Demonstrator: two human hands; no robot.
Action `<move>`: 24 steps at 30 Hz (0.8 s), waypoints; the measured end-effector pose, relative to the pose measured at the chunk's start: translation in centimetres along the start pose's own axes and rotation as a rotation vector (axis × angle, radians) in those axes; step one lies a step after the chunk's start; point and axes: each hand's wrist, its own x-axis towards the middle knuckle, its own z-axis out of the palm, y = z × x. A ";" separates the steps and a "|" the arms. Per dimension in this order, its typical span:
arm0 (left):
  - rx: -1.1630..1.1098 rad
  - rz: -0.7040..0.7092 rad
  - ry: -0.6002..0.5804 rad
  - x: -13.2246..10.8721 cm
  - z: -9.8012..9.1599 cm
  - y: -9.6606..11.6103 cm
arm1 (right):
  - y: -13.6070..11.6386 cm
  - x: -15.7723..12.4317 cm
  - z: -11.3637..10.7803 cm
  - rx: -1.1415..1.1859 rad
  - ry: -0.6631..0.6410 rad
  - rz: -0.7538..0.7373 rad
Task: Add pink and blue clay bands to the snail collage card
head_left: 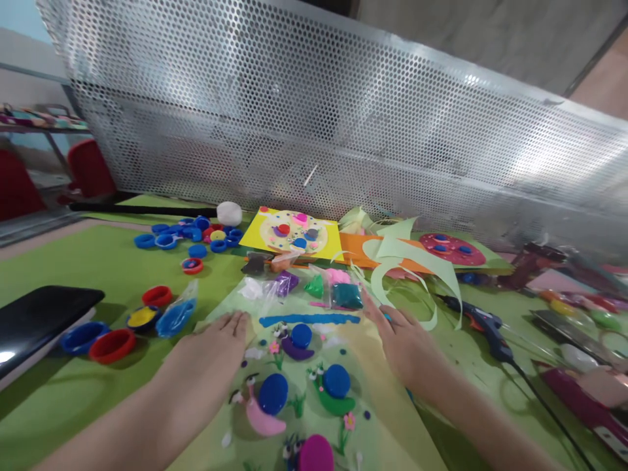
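Note:
A light green sheet (314,356) lies before me, with clay snails that have bottle-cap shells. One is a purple snail (297,347), one a green snail (333,399), one a pink snail (265,415); a magenta cap (316,453) shows at the lower edge. Along the sheet's top runs a blue clay strip (309,320). My left hand (218,347) rests flat at the sheet's left edge, fingers out and holding nothing. On the other side my right hand (400,337) stretches its fingers beside a teal clay packet (347,296); whether they touch it I cannot tell.
Blue and red caps (167,241) are scattered to the left, near a black phone-like object (46,320). A glue gun (483,324) with a cord lies to the right. Behind are a yellow decorated card (250,237), curled paper strips (392,261) and a perforated metal panel (294,111).

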 end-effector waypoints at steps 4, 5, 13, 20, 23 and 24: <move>-0.004 -0.063 0.078 0.2 0.9 -0.5 | -0.9 -0.2 -1.7 0.238 -0.055 0.058; 0.004 -0.060 0.098 0.4 1.3 -0.7 | -1.2 -0.3 -2.1 0.246 -0.061 0.028; 0.065 -0.053 0.202 1.2 3.2 -1.1 | -1.9 -0.4 -2.0 0.123 0.044 -0.077; 0.019 -0.067 0.107 0.2 0.7 -0.1 | -2.5 0.4 -0.4 0.218 -0.135 -0.123; -0.008 -0.059 0.065 -0.2 0.0 0.2 | -2.7 0.4 0.1 0.222 -0.150 -0.130; -0.018 -0.065 0.066 -0.2 -0.1 0.2 | -2.7 0.4 0.2 0.230 -0.146 -0.125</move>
